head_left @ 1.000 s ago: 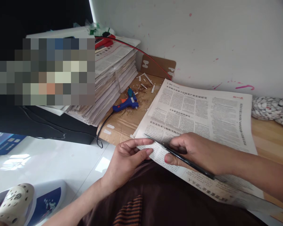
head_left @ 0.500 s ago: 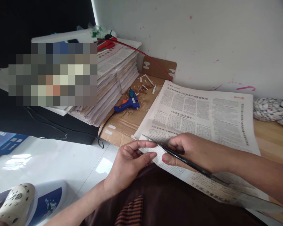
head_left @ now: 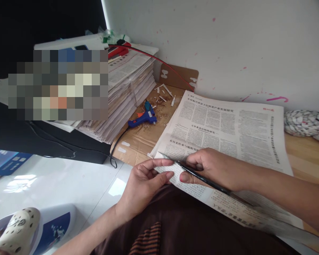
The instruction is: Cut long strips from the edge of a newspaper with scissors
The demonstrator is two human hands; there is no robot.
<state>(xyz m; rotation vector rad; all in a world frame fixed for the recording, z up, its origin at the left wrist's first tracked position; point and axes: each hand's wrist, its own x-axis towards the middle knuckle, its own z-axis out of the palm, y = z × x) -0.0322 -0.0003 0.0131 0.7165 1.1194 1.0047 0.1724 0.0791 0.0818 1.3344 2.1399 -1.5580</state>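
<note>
My left hand (head_left: 146, 184) pinches the corner of a loose newspaper sheet (head_left: 191, 187) between thumb and index finger, its index fingertip close against a slim tool. That long black tool with a pointed grey tip (head_left: 199, 174) slants across the sheet, the tip at upper left. Closed round its middle is my right hand (head_left: 212, 170), thumb on the near side, other fingers partly hidden behind. The tool's lower end is blurred near the sheet's edge, so its exact kind cannot be made out. Beneath both hands lie flat stacked newspapers (head_left: 223, 120).
On cardboard (head_left: 159, 131) a blue glue gun (head_left: 143, 117) lies among paper scraps. Behind it stands a tall newspaper stack (head_left: 133, 85), carrying red-handled things. A braided paper roll (head_left: 305, 122) rests at right by the wall. Low left, a foot in a white clog (head_left: 22, 226) is over a white bucket (head_left: 69, 212).
Both hands, the sheet and the tool hold nearly the same pose, shifted very slightly left in view. The sheet's blurred lower right part has moved a little. Grips are unchanged.
</note>
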